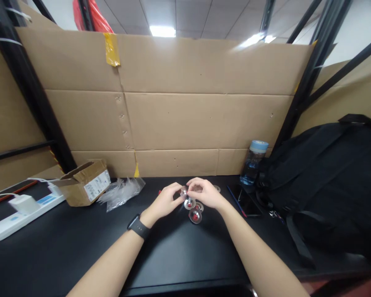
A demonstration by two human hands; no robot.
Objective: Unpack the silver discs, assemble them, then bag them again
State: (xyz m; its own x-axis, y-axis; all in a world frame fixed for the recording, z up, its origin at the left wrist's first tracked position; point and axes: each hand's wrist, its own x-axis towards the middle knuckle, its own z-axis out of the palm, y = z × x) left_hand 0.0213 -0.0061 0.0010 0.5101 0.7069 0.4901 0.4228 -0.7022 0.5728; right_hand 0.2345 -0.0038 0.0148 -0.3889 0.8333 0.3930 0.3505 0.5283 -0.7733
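Near the middle of the black table (173, 260), my left hand (166, 201) and my right hand (205, 193) meet at a small clear round piece (184, 191). The fingers of both hands are closed on its sides. Just below them lie several clear discs with red centres; the nearest one (195, 215) rests on the table, and another (189, 203) is right under my fingertips. Part of a further clear disc (217, 188) shows behind my right hand. A dark watch (139, 227) is on my left wrist.
An open cardboard box (86, 183), plastic bags (123, 193) and a white power strip (27, 216) are at left. At right are a water bottle (253, 163), a phone (247, 202) and a black backpack (334, 185). A cardboard wall (179, 119) stands behind.
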